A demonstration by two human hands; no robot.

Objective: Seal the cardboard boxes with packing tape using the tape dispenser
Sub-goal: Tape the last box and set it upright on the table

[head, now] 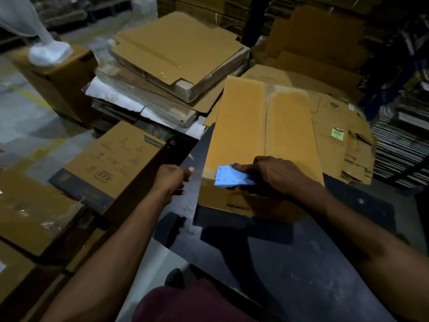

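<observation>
dim scene, dark foreground, soft blur, wide-angle bending at edges

A warehouse packing area: flattened cartons (176, 54) stacked beside taped boxes (111, 163).

A dark table (290, 263) fills the lower middle of the view. Beyond its far left corner lies a stack of flattened cardboard sheets (176, 54), with white sheeting (111, 96) under it. Farther left of the table, a white wrapped bundle (50, 52) rests on something brown. To the table's far right stand dark stacked bundles (399, 140). A green sticker (337, 132) shows on flattened cardboard behind the table.
</observation>
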